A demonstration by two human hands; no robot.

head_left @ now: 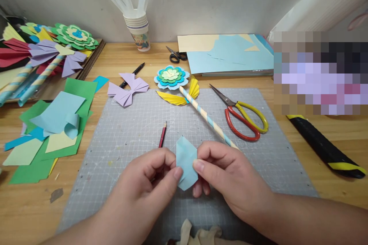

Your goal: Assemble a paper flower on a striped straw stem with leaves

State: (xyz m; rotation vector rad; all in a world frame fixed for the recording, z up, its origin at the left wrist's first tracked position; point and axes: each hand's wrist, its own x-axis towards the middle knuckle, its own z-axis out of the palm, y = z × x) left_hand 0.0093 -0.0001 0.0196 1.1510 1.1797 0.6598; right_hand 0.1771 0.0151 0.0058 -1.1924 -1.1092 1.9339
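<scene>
- Light wooden desk (316, 168) against a pale wall.
- Grey gridded cutting mat (120, 138) lies at its centre.
- Coloured paper scraps (54, 134) lie left of it.
- Black-and-yellow knife (324, 145) lies right of it.
- Stack of pale blue paper sheets (230, 55) lies behind.

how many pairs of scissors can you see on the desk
2. The red-and-yellow scissors lie on the grey mat, right of the striped straw. The black scissors lie on the wood behind, beside the paper stack. More may be hidden under papers.

We see matt light-blue paper (186, 162) pinched over our scuffed grey cutting mat (129, 134); right of it, glossy plastic-handled metal scissors (243, 116); beneath, smooth wooden table (330, 130).
</scene>
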